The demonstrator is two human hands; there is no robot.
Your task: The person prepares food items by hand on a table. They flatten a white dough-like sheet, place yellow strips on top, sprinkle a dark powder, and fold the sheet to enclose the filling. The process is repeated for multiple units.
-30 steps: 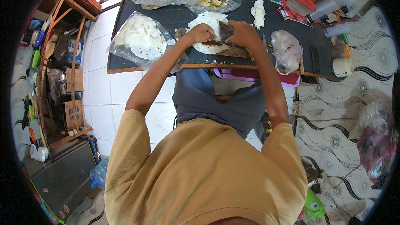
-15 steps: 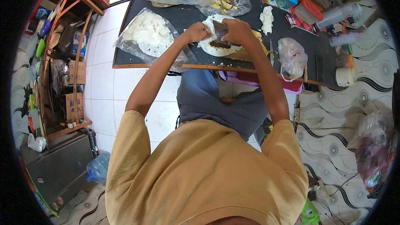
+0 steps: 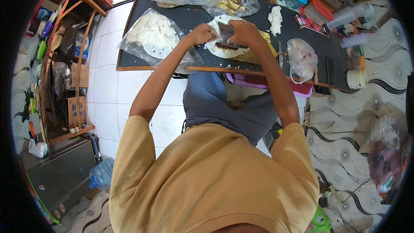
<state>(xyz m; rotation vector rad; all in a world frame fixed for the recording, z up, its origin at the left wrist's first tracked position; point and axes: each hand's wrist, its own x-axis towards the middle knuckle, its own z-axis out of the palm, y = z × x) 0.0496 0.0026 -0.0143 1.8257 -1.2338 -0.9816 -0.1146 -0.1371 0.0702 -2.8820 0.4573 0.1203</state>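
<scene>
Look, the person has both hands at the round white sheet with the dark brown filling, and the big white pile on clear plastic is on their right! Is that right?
Not quite: the big white pile on clear plastic is on the person's left, as the head view shows. The left hand and right hand are at the round white sheet with the dark brown filling.

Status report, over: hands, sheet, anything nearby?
Left hand at edge of white round sheet, grip unclear. Right hand gripping dark flat piece over it. Brown filling on sheet. Knife to the right, untouched.
</scene>
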